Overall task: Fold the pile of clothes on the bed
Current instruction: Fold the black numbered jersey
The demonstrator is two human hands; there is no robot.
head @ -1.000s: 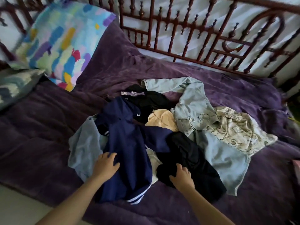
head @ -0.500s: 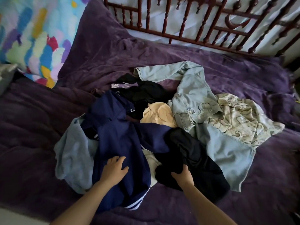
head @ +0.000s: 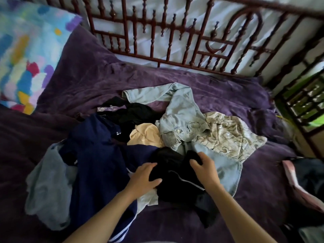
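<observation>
A pile of clothes [head: 145, 146] lay heaped and unfolded in the middle of a bed covered with a purple bedspread [head: 175, 79], seen from the person's own viewpoint. Both hands were sunk into a black garment [head: 175, 181] with a thin white stripe at the near edge of the heap. The left hand [head: 145, 178] had its fingers and thumb curled round a bunched fold of the garment, and the right hand [head: 205, 170] gripped the cloth from the other side, fingertips dug in.

A navy garment [head: 98, 155] with white bands at its hem sprawled to the left, overlapping a grey-blue garment [head: 47, 181]. A pale denim jacket [head: 182, 116] stretched across the far side, one sleeve flung out towards the headboard. A cream patterned shirt [head: 228, 135] lay partly over the jacket on the right. Between them sat a crumpled peach garment [head: 145, 135] and a second black garment [head: 133, 113].

A multicoloured pillow [head: 22, 58] leaned at the far left, beside a turned wooden headboard [head: 166, 32].
</observation>
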